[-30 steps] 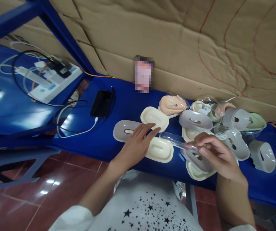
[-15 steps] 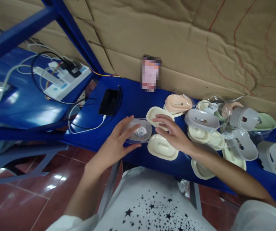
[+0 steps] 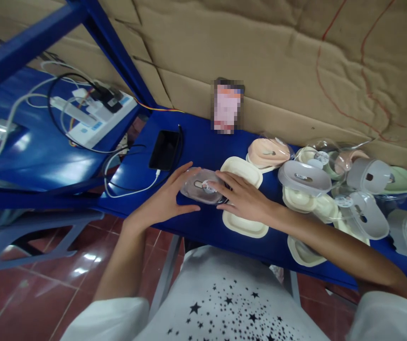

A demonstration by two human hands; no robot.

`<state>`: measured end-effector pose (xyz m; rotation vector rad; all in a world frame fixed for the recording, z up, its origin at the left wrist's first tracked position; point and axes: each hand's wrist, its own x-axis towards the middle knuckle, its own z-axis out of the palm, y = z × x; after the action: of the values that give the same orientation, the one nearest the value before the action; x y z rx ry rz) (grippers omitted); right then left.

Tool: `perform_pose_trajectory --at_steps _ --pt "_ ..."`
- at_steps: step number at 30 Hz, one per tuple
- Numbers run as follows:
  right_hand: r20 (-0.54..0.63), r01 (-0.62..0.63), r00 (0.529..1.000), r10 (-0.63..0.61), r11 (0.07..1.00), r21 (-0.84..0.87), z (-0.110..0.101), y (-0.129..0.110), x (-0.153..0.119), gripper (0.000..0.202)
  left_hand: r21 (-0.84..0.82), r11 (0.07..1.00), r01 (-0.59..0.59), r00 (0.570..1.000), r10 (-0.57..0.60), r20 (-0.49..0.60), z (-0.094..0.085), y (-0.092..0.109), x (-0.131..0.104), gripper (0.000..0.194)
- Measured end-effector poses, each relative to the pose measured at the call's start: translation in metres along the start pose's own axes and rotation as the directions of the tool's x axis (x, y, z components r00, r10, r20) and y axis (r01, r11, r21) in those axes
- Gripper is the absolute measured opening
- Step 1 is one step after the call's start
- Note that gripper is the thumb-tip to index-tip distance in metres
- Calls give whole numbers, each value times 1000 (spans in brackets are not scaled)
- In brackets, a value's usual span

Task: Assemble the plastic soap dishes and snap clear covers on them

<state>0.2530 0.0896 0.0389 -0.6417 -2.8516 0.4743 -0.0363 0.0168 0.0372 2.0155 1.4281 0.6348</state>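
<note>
Between my two hands is a small oval plastic box (image 3: pixel 198 183), see-through and greyish, with a slot and a white round label on its upper face. My left hand (image 3: pixel 168 195) curves around its left end, thumb at the near side. My right hand (image 3: pixel 244 195) grips its right end, fingers over the far edge and covering part of the label. Partly under and behind my right hand lies a cream oval tray (image 3: pixel 239 163). A second cream tray (image 3: pixel 246 227) lies nearer me, its far part hidden by that hand.
On the right are grey slotted covers (image 3: pixel 305 177), a peach box (image 3: pixel 269 151) and a green piece (image 3: pixel 404 180) among clear shells. A plugged-in phone (image 3: pixel 164 149) lies left; another phone (image 3: pixel 228 106) leans on the cardboard (image 3: pixel 278 61). A power strip (image 3: pixel 100 121) with cables sits farther left.
The box's slot now faces up, where a plain labelled face showed before. My right hand has come in and closed on its right end. The view has shifted slightly.
</note>
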Motion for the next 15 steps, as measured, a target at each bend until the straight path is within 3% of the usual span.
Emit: perform_pose_trajectory --at_steps 6,15 --pt "42 54 998 -53 998 -11 1 -4 3 67 -5 999 34 998 -35 -45 11 -3 -10 84" --pt "102 141 985 -137 989 -36 -3 -7 4 73 -46 997 60 995 -63 -74 16 -4 -12 79"
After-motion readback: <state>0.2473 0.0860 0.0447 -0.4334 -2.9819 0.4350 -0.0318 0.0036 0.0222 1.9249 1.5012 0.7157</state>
